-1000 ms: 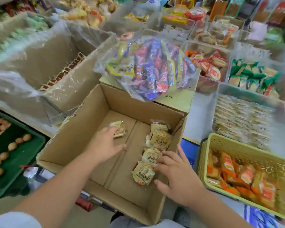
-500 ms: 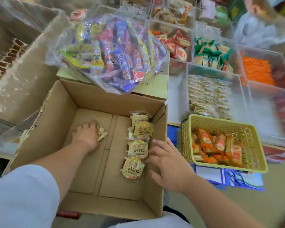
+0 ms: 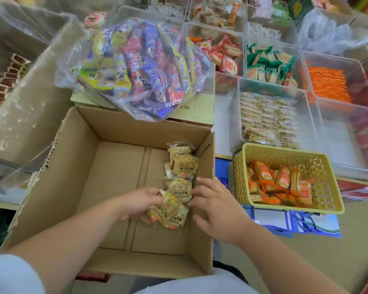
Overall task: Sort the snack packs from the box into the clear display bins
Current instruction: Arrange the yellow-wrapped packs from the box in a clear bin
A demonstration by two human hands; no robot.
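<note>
A white shop counter (image 3: 223,115) runs along the far right, crowded edge to edge with stock. On the far left stands a big brown cardboard carton lined with clear plastic sheet (image 3: 30,98), with rows of brown-edged packets showing at its left side.

In the middle, nearest me, is an open brown cardboard box (image 3: 115,177) with a ragged left rim. Touching its far wall lies a pale closed carton (image 3: 200,105) printed with the character "味". A clear plastic bag of red, blue and yellow wrapped snacks (image 3: 145,66) sprawls on top of it and overhangs the box's far edge.

To the right are clear plastic display bins (image 3: 306,115). The nearest holds pale beige packs, those behind it green and red-orange ones, and one further right bright orange ones. Nearer than the bins, a yellow perforated plastic basket (image 3: 285,150) holds orange packs and sits over a blue and white paper bag (image 3: 306,225).

Inside the box, pale yellow snack packs (image 3: 183,164) lie in a row against the right wall. Each has dark characters printed on it, upside down from here and too small to read. The left hand (image 3: 140,202) has its fingers curled round the nearest pack (image 3: 168,213). The right hand (image 3: 219,209) is spread loose and holds nothing, its fingertips (image 3: 202,181) against the next pack in the row.
</note>
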